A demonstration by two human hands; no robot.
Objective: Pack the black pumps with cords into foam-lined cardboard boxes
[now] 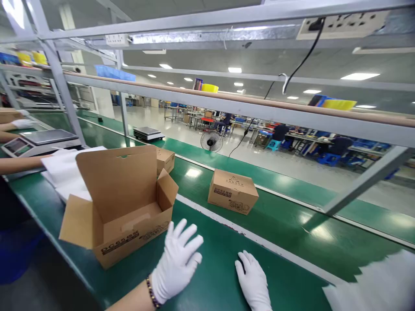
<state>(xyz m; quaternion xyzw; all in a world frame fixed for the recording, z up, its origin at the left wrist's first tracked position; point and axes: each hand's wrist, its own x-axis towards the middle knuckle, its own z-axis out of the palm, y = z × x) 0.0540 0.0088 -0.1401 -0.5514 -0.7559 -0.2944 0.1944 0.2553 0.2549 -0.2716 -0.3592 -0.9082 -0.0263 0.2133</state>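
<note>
My left hand [177, 263], in a white glove with a beaded bracelet at the wrist, is raised with its fingers spread and nothing in it. Just left of it stands an open cardboard box [129, 242], its lid up and side flaps folded outward; a pale patch shows on its inner floor. Whether my fingertips touch the box's near corner I cannot tell. My right hand [253, 278], also gloved in white, hovers over or rests on the green bench [214, 268], fingers extended and holding nothing. Beyond both hands sits a closed printed carton [232, 192].
Another carton [165, 160] stands behind the open box. White sheets [379, 283] lie at the lower right, more white sheets [69, 172] at left beside a co-worker's arm [22, 165]. Scales [42, 140] stand at the far left. A metal frame [366, 183] rises along the bench.
</note>
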